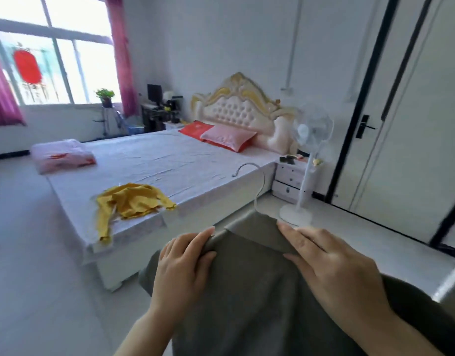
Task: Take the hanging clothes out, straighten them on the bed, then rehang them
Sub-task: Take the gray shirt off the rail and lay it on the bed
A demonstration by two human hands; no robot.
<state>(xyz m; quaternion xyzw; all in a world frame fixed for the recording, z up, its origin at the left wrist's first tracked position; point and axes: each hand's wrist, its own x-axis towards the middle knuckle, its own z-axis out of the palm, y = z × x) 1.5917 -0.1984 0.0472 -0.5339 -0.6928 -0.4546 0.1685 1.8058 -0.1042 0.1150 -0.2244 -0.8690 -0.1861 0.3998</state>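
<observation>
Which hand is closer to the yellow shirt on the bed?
Left. The left hand holds the grey top nearer the yellow shirt; the right hand holds its other shoulder, farther right.

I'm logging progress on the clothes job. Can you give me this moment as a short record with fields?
held item: grey garment on a hanger, hook pointing up
left side: left hand grips one shoulder
right side: right hand holds the other shoulder
on bed: yellow garment, crumpled at the near corner, one sleeve over the edge
bed: grey garment not yet laid on it
</observation>
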